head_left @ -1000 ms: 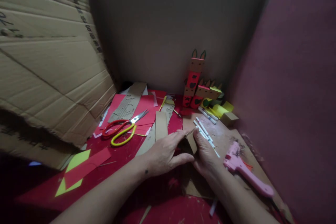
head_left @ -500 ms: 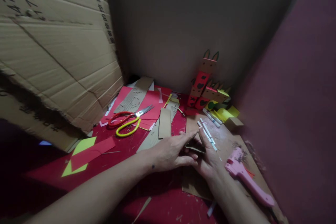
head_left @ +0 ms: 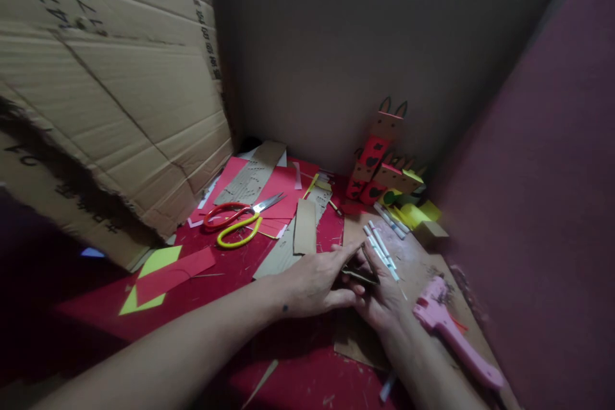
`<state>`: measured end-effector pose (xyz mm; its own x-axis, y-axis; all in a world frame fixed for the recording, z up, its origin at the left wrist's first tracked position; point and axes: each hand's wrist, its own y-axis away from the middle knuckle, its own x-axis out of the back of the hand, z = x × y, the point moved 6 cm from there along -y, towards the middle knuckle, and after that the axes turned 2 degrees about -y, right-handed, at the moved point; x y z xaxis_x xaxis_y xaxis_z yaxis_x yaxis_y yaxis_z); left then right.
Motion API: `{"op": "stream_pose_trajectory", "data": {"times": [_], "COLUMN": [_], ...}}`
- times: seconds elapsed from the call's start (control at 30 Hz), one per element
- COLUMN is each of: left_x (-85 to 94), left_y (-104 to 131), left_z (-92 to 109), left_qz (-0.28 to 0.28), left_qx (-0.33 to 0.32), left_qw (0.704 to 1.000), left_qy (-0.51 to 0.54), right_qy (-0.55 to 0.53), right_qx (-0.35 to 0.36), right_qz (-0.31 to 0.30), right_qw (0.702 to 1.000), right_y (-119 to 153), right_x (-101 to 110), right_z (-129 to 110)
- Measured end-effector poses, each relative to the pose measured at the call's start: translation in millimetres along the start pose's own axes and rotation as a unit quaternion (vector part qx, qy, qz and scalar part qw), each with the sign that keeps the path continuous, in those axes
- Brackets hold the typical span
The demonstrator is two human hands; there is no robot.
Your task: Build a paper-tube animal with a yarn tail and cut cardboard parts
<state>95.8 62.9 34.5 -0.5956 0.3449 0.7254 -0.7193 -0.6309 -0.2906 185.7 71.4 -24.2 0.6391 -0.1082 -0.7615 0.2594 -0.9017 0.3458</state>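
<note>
Between my two hands is a small piece of cardboard folded into a triangle (head_left: 361, 274), its open end facing me. My left hand (head_left: 319, 282) presses its left side with the fingers, the thumb below. The right side rests against my right hand (head_left: 382, 295), whose fingertips partly show beneath the piece. A flat cardboard strip (head_left: 304, 227) lies just beyond my left hand. White sticks (head_left: 381, 245) lie beyond my right hand, and a pink glue gun (head_left: 454, 330) is to its right.
Scissors (head_left: 240, 221) with red and yellow handles lie on red paper at the left. Red cardboard figures with ears (head_left: 377, 154) stand at the back. A large cardboard sheet (head_left: 115, 96) rises at the left. Yellow and red paper (head_left: 175, 275) lies near my left forearm.
The view has shifted slightly, so things sit a little further right. Both hands still hold the folded cardboard, and its triangular opening shows more clearly.
</note>
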Motion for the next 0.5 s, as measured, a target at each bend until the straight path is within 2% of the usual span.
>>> {"op": "stream_pose_trajectory", "data": {"times": [0.13, 0.33, 0.5], "left_x": [-0.7, -2.8, -2.9], "left_y": [0.1, -0.8, 0.0], "left_z": [-0.1, -1.8, -2.2], "left_qz": [0.005, 0.005, 0.006], "left_qx": [-0.004, 0.002, -0.006], "left_qw": [1.000, 1.000, 1.000], "left_qy": [0.004, 0.007, 0.003], "right_qy": [-0.010, -0.004, -0.003], "right_qx": [0.007, -0.009, -0.002], "right_qz": [0.009, -0.014, 0.007], "right_qw": [1.000, 1.000, 1.000], "right_y": [-1.2, -0.5, 1.1], "right_x": [3.9, 1.7, 1.6], "right_z": [-0.2, -0.1, -1.0]}}
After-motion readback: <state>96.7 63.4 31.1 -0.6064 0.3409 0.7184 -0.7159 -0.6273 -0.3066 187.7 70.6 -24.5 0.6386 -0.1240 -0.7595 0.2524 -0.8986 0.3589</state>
